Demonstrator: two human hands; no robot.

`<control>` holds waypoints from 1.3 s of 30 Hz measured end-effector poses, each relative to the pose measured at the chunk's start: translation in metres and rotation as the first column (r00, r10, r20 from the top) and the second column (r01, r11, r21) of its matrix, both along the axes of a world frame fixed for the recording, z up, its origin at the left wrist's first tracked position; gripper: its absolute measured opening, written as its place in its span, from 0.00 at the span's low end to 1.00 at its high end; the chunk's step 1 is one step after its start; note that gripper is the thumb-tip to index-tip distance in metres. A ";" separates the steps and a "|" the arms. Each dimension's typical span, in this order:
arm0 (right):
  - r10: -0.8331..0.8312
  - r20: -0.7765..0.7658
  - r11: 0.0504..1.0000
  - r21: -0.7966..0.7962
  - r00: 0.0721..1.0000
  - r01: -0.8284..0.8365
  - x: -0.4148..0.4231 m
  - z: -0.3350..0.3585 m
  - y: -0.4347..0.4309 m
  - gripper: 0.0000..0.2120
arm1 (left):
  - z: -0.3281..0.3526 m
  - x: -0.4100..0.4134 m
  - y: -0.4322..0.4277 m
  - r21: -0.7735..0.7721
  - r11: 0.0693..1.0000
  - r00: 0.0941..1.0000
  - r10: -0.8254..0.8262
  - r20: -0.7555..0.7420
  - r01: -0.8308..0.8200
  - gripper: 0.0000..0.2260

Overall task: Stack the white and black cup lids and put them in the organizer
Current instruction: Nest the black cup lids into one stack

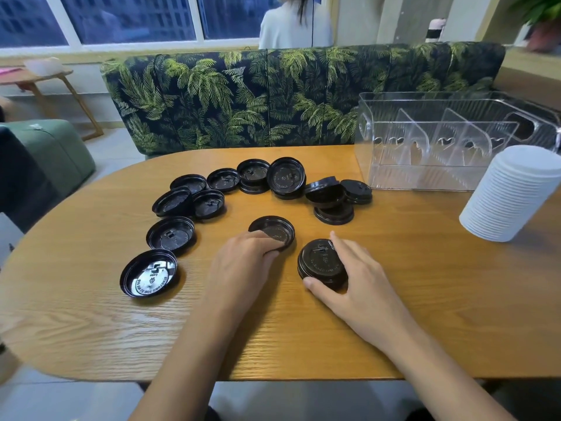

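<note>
glossy round black lids [287, 177], scattered. left hand [243, 262] curled on upturned lid [277, 227]; right hand [352, 278] clasps short lid stack [320, 261].

The curled fingertips of the left hand [243, 259] cover the near rim of the upturned black lid [279, 227] it grips, so the contact there is hidden. The right hand [355, 278] wraps around the short black stack [320, 259] and hides its right side; the lids in it cannot be counted. Far to the right of that hand, the white lid stack [513, 192] and the clear organizer [425, 177] beyond it are cut off at the right edge. The raised lettering on the lids is too small to read. Both forearms run off the bottom edge.
</note>
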State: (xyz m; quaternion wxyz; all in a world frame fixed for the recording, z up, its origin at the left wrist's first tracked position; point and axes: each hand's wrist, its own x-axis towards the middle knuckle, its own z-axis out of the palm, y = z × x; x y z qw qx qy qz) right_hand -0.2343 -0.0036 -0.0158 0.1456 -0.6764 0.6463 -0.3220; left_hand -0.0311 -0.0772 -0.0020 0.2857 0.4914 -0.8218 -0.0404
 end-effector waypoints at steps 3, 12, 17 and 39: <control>0.003 0.006 1.000 0.006 1.000 -0.004 0.000 0.001 0.000 0.46 | 0.000 -0.001 0.002 0.006 1.000 0.999 0.014 -0.044 -0.014 0.10; 0.006 0.002 1.000 0.001 1.000 -0.006 -0.001 0.002 0.001 0.46 | 0.004 0.002 0.006 0.109 0.994 0.966 0.019 -0.257 0.009 0.10; 0.015 0.021 1.000 -0.004 1.000 -0.015 -0.003 0.004 0.002 0.46 | 0.012 0.007 0.014 0.120 0.992 0.907 0.014 -0.421 0.041 0.10; 0.166 0.051 0.985 -0.046 0.985 -0.163 -0.001 0.008 0.007 0.43 | 0.006 -0.018 0.024 0.252 0.964 0.847 0.066 -0.527 0.082 0.06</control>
